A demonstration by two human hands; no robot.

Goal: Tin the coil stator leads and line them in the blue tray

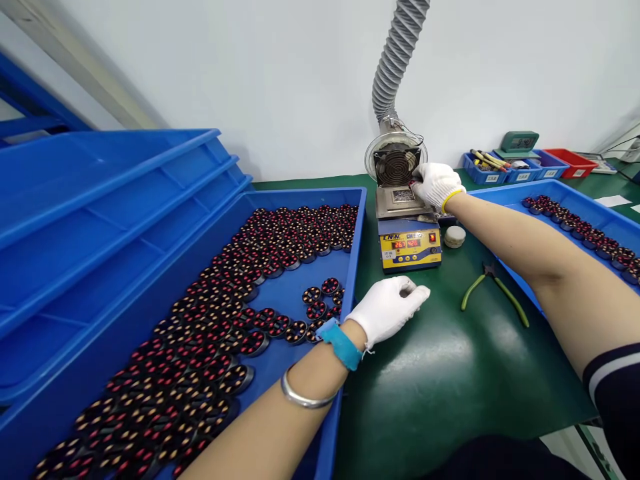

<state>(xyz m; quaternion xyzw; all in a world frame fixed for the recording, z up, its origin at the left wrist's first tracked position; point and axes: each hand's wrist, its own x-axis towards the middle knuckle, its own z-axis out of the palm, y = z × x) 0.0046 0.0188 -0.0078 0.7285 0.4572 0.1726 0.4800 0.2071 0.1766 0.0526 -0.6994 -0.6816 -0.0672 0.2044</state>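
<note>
My right hand, in a white glove, pinches a small dark and red part over the solder pot, whose yellow front panel shows lit red digits. My left hand, gloved with a blue wrist strap, hovers above the green table beside the left tray's edge. Its thumb and fingers are apart, with nothing seen between them. Many round black parts with red and tan dots fill much of the blue tray at left.
Stacked blue trays stand far left. Green-handled pliers and a round tin lie right of the pot. Another blue tray holds rows of parts. Small bins and a clock stand behind. A grey hose hangs above.
</note>
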